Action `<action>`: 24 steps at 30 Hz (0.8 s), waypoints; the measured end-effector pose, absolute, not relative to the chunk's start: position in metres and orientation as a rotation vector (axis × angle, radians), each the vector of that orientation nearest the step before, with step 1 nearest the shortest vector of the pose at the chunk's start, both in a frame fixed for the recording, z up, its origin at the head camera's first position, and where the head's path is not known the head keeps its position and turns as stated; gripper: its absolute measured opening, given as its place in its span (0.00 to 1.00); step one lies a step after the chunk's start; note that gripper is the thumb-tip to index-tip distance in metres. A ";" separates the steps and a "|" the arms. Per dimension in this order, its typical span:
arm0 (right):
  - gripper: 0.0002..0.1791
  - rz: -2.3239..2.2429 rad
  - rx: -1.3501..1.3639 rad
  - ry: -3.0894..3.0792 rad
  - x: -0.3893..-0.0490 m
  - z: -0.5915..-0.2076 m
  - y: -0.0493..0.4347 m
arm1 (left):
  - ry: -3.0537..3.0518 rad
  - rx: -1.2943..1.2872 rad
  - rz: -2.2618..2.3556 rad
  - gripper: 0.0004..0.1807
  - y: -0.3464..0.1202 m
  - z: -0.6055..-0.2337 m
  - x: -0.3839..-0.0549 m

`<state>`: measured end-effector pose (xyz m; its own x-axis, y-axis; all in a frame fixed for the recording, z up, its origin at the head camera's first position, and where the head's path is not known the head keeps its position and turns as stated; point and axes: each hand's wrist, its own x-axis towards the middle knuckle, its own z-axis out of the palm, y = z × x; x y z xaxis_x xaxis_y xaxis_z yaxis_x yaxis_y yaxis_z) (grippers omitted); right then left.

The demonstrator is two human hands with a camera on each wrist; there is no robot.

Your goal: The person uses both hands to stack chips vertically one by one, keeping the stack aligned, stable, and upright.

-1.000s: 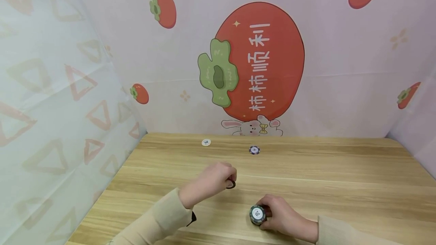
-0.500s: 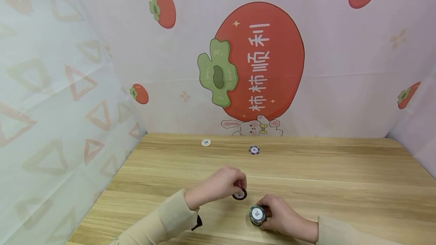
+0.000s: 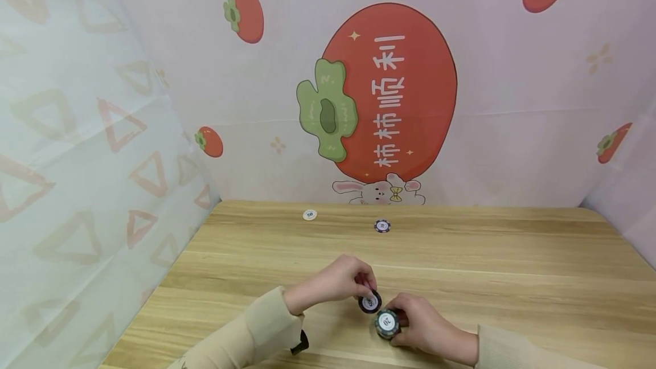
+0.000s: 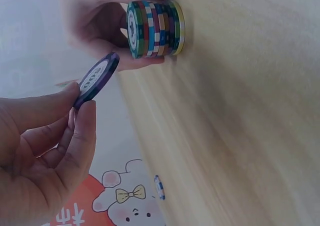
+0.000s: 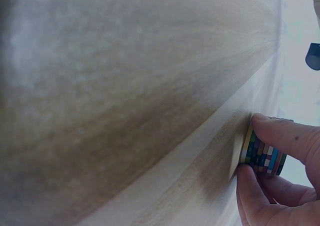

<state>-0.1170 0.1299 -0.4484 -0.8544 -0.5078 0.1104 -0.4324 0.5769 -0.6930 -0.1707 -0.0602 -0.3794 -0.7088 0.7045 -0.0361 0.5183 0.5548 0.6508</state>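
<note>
Between thumb and fingers, my left hand (image 3: 342, 281) pinches a black poker chip (image 3: 370, 302) with a white centre. In the left wrist view this chip (image 4: 98, 79) is tilted and held in the air, close beside a stack. That stack of poker chips (image 3: 387, 324), in several colours with a green 20 chip on top, stands upright on the wooden table (image 3: 487, 255). My right hand (image 3: 425, 326) grips it from the right, thumb and fingers around its sides. The right wrist view shows the stack's layered edges (image 5: 262, 153) between thumb and fingers.
Toward the back of the table lie a white chip (image 3: 310, 215) marked 50 and a dark blue and white chip (image 3: 382, 226) marked 10. A printed cloth backdrop (image 3: 512, 130) stands behind the table, and another cloth (image 3: 77, 147) hangs on the left.
My left hand has moved right and toward me with the black chip, bringing it next to the stack. The chip's face now shows more. My right hand and the stack have stayed in place.
</note>
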 end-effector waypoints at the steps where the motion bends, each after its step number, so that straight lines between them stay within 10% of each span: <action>1: 0.21 -1.147 -0.806 2.696 -0.117 -0.448 0.130 | 2.488 0.987 0.924 0.04 -0.060 -0.381 -0.171; 24: 0.23 -1.172 -0.853 2.723 -0.115 -0.450 0.129 | 2.361 0.762 1.095 0.03 -0.048 -0.408 -0.167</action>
<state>-0.1153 0.1293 -0.4500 -0.8455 -0.5095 0.1600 -0.4665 0.5587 -0.6857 -0.1675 -0.0484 -0.4075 -0.7585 0.6352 -0.1457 0.2990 0.5379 0.7882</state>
